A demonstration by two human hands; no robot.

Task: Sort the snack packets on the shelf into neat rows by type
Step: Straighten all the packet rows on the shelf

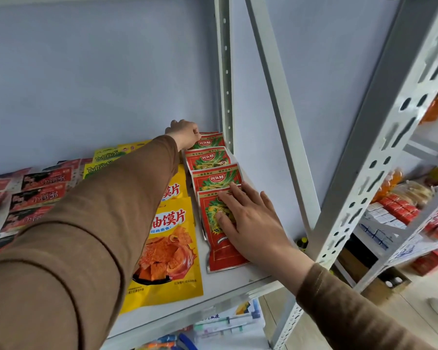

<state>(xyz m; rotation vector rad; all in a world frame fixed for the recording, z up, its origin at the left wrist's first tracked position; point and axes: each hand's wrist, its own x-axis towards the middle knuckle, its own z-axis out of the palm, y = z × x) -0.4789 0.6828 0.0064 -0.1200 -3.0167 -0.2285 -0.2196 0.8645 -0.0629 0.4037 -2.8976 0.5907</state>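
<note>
A row of red-and-green snack packets [214,178] runs front to back along the right end of the white shelf [238,281]. My right hand [248,221] lies flat on the nearest red packet [221,251], fingers straight. My left hand [185,133] reaches to the back of the row and grips the top edge of the farthest red packet [210,141]. Left of this row lie yellow packets [170,251] overlapping each other. Further left are green-yellow packets [106,154] and several black-and-red packets [39,193]. My left sleeve hides part of the yellow row.
Grey perforated shelf posts [364,188] stand right of the row, with a back post [225,72] by the wall. A neighbouring rack at right holds red boxes [400,208] and bottles. The lower shelf carries boxed goods [225,322].
</note>
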